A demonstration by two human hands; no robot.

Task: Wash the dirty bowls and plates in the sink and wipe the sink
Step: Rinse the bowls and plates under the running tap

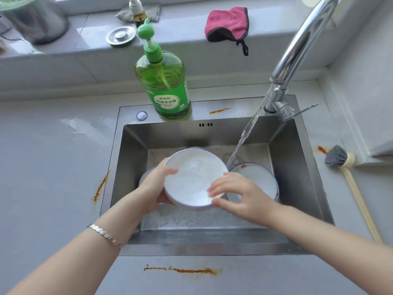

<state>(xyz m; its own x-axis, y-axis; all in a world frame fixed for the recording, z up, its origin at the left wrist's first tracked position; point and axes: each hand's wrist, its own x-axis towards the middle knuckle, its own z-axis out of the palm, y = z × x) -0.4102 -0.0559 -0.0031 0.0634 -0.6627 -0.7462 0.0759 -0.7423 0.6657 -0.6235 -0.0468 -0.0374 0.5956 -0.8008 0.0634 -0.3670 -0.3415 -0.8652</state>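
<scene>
L hand point(158, 185), R hand point(240, 195), plate point(192, 177) btwn.

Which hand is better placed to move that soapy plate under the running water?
Probably the left hand: it grips the plate by its rim, while the right hand just lies over its near edge.

the person shows only two forearms and two hands. the left forearm point(63, 254) and the right forearm point(319, 237) are bare all the way to the near edge of the view. the left hand point(158, 184) and the right hand point(240, 195) are bare too. around the left wrist lies a thin silver bracelet point(105, 235), made from small flat shiny pieces joined one after the other, a little like scales. it fits close to the wrist and catches the light.
</scene>
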